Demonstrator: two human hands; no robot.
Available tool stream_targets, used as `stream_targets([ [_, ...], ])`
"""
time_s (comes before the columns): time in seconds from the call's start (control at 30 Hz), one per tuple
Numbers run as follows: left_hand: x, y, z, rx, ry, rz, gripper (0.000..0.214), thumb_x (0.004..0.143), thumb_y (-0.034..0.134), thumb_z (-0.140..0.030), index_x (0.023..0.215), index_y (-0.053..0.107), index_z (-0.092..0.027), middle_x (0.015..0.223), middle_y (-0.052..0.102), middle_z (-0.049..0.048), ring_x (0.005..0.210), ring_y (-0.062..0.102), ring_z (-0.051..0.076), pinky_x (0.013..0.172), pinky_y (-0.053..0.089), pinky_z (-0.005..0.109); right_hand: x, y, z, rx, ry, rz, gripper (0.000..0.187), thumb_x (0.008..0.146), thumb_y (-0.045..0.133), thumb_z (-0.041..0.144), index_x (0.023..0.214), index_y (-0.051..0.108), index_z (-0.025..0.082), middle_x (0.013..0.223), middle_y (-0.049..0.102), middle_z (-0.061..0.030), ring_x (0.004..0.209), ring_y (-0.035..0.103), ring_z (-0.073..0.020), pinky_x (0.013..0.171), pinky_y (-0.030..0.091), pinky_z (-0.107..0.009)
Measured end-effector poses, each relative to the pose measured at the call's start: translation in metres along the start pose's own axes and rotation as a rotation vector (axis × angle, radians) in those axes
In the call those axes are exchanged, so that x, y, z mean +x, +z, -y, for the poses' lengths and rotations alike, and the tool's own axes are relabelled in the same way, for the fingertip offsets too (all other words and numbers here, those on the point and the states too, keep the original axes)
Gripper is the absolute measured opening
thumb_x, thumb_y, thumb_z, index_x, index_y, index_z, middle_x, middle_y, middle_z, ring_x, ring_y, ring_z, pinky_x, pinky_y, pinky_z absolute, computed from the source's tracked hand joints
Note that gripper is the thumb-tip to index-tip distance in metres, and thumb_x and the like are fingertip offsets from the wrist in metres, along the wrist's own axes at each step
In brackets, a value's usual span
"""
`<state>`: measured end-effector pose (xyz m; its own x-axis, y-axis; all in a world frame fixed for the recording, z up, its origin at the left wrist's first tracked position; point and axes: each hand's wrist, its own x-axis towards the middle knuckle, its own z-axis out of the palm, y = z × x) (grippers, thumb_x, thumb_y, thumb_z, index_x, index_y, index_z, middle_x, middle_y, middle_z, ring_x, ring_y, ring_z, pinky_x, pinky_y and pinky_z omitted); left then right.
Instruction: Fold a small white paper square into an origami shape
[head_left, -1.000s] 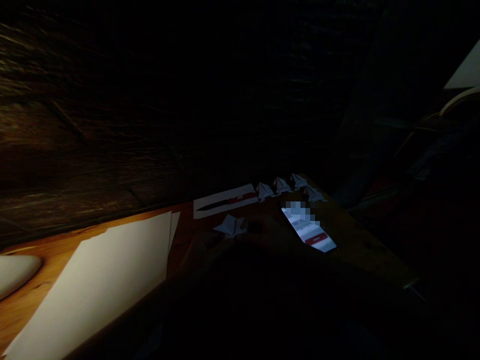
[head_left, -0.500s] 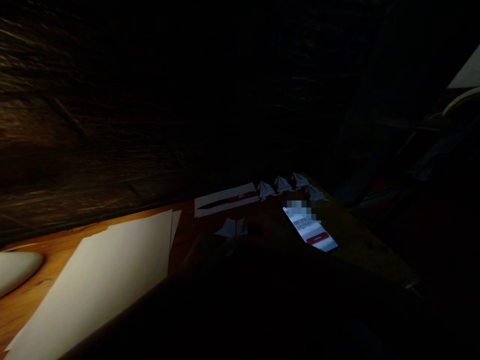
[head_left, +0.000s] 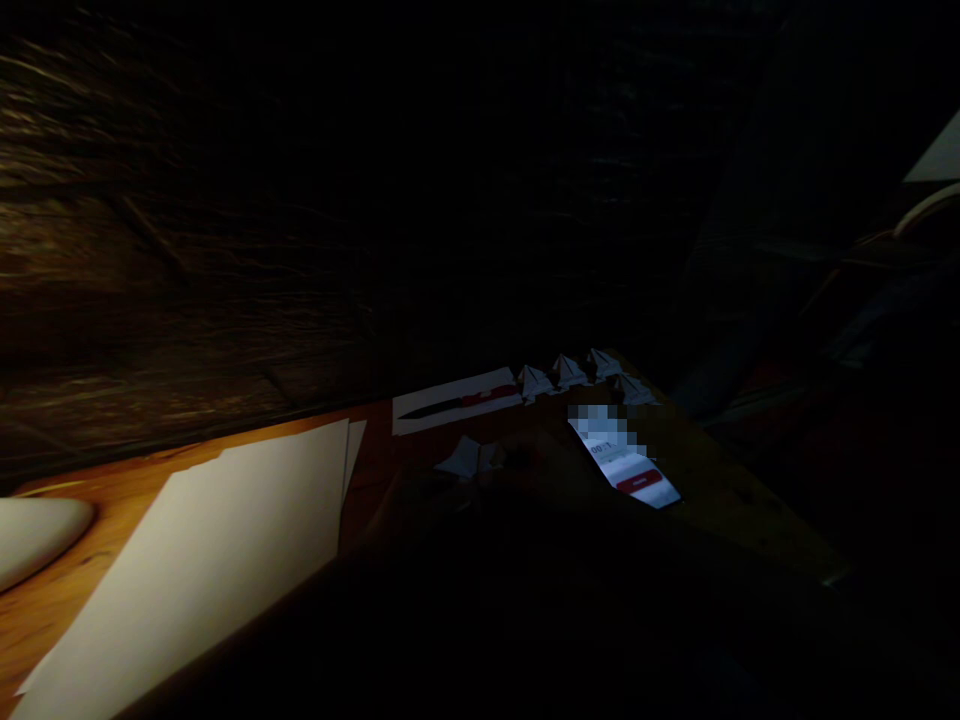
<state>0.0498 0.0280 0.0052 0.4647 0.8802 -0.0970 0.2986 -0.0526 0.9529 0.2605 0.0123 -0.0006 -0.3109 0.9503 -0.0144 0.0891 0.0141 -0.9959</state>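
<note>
A small piece of folded white paper [head_left: 460,459], with pointed flaps standing up, is between my two hands at the middle of the view. My left hand [head_left: 409,495] is a dim shape at its lower left, closed on the paper's near side. On the right edge my right hand [head_left: 529,462] grips the paper, its fingers mostly lost in shadow. Just beyond lies a knife [head_left: 435,408] with a dark blade and red handle, on a strip of white paper [head_left: 409,400]. Several folded paper shapes [head_left: 570,371] stand in a cluster past its handle.
Large white sheets [head_left: 247,530] lie on the wooden table [head_left: 45,635] at the left, near a pale rounded object [head_left: 37,535]. A lit phone [head_left: 634,468] lies right of my hands. Behind the table rises a dark rough wall [head_left: 82,250].
The flaps of the folded paper have shifted in my hands, the right one looking narrower. The whole view has moved slightly; the things on the table lie as before.
</note>
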Motion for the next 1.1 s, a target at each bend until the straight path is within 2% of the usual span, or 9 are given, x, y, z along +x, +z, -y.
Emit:
stream_targets([
  [0.1, 0.000, -0.001, -0.001, 0.008, -0.003, -0.011, 0.030, 0.099, 0.059, -0.035, 0.124, 0.061, -0.019, 0.129, 0.060, 0.0102, 0.108, 0.063, 0.022, 0.091, 0.056, 0.042, 0.000, -0.002, -0.001, -0.016, 0.007, -0.023, 0.025, 0.092, 0.067, 0.038, 0.098, 0.066, 0.014, 0.093, 0.068, -0.0041, 0.080, 0.065, -0.0158, 0.073, 0.055, -0.032],
  [0.2, 0.002, -0.001, -0.001, 0.015, 0.000, -0.026, 0.031, 0.098, 0.060, -0.035, 0.124, 0.061, -0.018, 0.129, 0.060, 0.0102, 0.108, 0.063, 0.023, 0.091, 0.057, 0.042, 0.000, -0.003, 0.001, -0.033, 0.005, -0.047, 0.033, 0.096, 0.061, 0.037, 0.120, 0.062, 0.014, 0.116, 0.065, -0.0082, 0.097, 0.066, -0.0206, 0.083, 0.057, -0.040],
  [0.3, 0.003, -0.001, 0.000, 0.021, 0.001, -0.042, 0.033, 0.098, 0.060, -0.036, 0.125, 0.060, -0.017, 0.127, 0.061, 0.0101, 0.108, 0.063, 0.023, 0.091, 0.057, 0.043, 0.001, -0.004, 0.004, -0.046, -0.005, -0.078, 0.037, 0.096, 0.062, 0.037, 0.126, 0.060, 0.016, 0.125, 0.062, -0.0097, 0.106, 0.064, -0.0241, 0.088, 0.056, -0.044],
  [0.57, 0.001, -0.006, 0.007, 0.039, -0.010, -0.080, 0.031, 0.099, 0.059, -0.036, 0.124, 0.060, -0.018, 0.128, 0.061, 0.0101, 0.108, 0.063, 0.023, 0.092, 0.056, 0.043, 0.003, -0.006, 0.005, -0.045, -0.022, -0.110, 0.037, 0.096, 0.062, 0.036, 0.127, 0.059, 0.016, 0.127, 0.061, -0.0103, 0.107, 0.064, -0.0239, 0.089, 0.056, -0.045],
  [0.77, 0.010, -0.004, 0.017, 0.041, 0.009, -0.064, 0.035, 0.098, 0.061, -0.037, 0.125, 0.060, -0.015, 0.126, 0.061, 0.0088, 0.108, 0.063, 0.025, 0.091, 0.057, 0.044, 0.003, -0.006, 0.004, -0.030, -0.013, -0.103, 0.036, 0.097, 0.061, 0.036, 0.126, 0.060, 0.017, 0.126, 0.062, -0.0101, 0.106, 0.064, -0.0233, 0.089, 0.056, -0.044],
  [0.83, 0.014, -0.003, 0.020, 0.042, 0.012, -0.049, 0.032, 0.097, 0.062, -0.038, 0.117, 0.063, -0.014, 0.117, 0.065, 0.0072, 0.102, 0.065, 0.024, 0.086, 0.057, 0.040, 0.003, -0.006, 0.002, -0.020, -0.008, -0.091, 0.036, 0.097, 0.061, 0.036, 0.127, 0.060, 0.017, 0.127, 0.061, -0.0103, 0.107, 0.064, -0.0233, 0.089, 0.056, -0.044],
  [0.97, 0.016, -0.001, 0.023, -0.008, 0.058, -0.030, 0.033, 0.087, 0.069, -0.042, 0.075, 0.072, -0.011, 0.076, 0.067, 0.0033, 0.072, 0.062, 0.017, 0.064, 0.049, 0.026, 0.004, -0.007, -0.002, 0.010, 0.002, -0.050, 0.035, 0.097, 0.061, 0.036, 0.126, 0.060, 0.016, 0.124, 0.062, -0.0100, 0.104, 0.064, -0.0224, 0.087, 0.057, -0.043],
  [1.03, 0.014, -0.001, 0.023, -0.063, 0.077, 0.007, 0.035, 0.084, 0.071, -0.044, 0.071, 0.073, -0.012, 0.069, 0.067, 0.0042, 0.067, 0.059, 0.015, 0.061, 0.045, 0.025, 0.004, -0.008, -0.005, 0.027, 0.010, -0.024, 0.032, 0.097, 0.061, 0.038, 0.119, 0.062, 0.015, 0.114, 0.066, -0.0083, 0.096, 0.066, -0.0196, 0.082, 0.057, -0.039],
  [1.1, 0.012, 0.000, 0.025, -0.134, 0.067, 0.006, 0.037, 0.082, 0.072, -0.048, 0.073, 0.073, -0.013, 0.069, 0.067, 0.0055, 0.069, 0.061, 0.017, 0.063, 0.046, 0.026, 0.006, -0.008, -0.008, 0.046, 0.019, 0.001, 0.029, 0.095, 0.062, 0.041, 0.102, 0.066, 0.013, 0.096, 0.069, -0.0052, 0.083, 0.066, -0.0170, 0.075, 0.056, -0.034],
])
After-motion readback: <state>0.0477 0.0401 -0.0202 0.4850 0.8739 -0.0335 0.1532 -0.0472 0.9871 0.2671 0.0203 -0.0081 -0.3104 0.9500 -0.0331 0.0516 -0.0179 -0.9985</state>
